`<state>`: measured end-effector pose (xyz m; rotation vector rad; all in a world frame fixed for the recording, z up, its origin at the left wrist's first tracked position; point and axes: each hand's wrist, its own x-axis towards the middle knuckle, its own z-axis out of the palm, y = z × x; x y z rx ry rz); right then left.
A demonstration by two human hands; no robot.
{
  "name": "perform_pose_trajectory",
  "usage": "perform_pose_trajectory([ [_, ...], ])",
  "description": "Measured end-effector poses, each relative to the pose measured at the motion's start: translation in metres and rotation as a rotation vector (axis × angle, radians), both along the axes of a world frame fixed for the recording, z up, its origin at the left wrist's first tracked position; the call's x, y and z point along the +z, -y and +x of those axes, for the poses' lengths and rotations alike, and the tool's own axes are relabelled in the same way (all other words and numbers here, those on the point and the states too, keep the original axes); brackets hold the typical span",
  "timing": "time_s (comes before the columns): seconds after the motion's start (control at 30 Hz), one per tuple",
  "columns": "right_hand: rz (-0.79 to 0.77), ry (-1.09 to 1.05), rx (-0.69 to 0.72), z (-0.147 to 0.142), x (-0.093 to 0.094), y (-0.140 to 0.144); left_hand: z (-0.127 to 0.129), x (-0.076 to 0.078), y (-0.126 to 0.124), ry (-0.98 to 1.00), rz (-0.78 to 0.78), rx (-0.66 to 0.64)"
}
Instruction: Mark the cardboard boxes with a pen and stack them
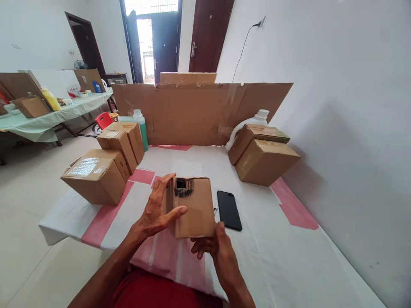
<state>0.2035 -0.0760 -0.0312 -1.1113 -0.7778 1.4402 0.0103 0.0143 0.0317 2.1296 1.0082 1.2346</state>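
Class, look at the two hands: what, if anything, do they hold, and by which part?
A small cardboard box: the left hand grips its left side, the right hand supports its near bottom edge.

Room of house turned makeshift packing station: cloth-covered worktop (289, 265) stacked with cardboard boxes (96, 177), detergent bottles (141, 126), cardboard screen (199, 111); wooden doors (208, 34), tiled floor.

Honestly nothing here is legible. The big box at the left (96, 175) has a label on top with rows of print, but glare washes it out. The box in the hands (194, 207) only shows a scribbled-over black patch, no letters readable.
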Motion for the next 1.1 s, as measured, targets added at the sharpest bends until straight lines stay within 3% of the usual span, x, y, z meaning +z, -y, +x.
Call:
perform_pose_trajectory([
  [0.13, 0.021, 0.106, 0.055, -0.004, 0.004, 0.017, 0.002, 0.000, 0.011, 0.043, -0.095, 0.086],
  [0.27, 0.071, 0.172, 0.100, 0.005, 0.002, 0.022, -0.011, 0.001, 0.023, 0.080, -0.223, 0.091],
  [0.33, 0.041, 0.410, 0.037, 0.019, -0.005, 0.015, -0.018, -0.001, 0.027, 0.091, -0.254, 0.085],
  [0.47, -0.220, 1.187, -0.097, 0.047, -0.028, -0.013, -0.022, -0.007, 0.029, 0.131, -0.275, 0.056],
  [0.53, -0.311, 1.307, -0.090, 0.051, -0.039, -0.028, -0.020, -0.009, 0.029, 0.141, -0.282, 0.036],
  [0.7, -0.244, 1.186, -0.126, 0.038, -0.053, -0.042, -0.017, -0.011, 0.030, 0.123, -0.257, 0.030],
  [0.83, -0.105, 0.956, -0.148, 0.034, -0.045, -0.036, -0.016, -0.007, 0.033, 0.091, -0.221, 0.021],
  [0.97, 0.028, 0.700, -0.239, 0.043, -0.016, -0.026, -0.013, -0.005, 0.036, 0.081, -0.210, 0.017],
  [1.1, 0.299, 0.394, -0.615, 0.036, 0.030, -0.019, -0.010, -0.004, 0.038, 0.081, -0.175, 0.017],
])
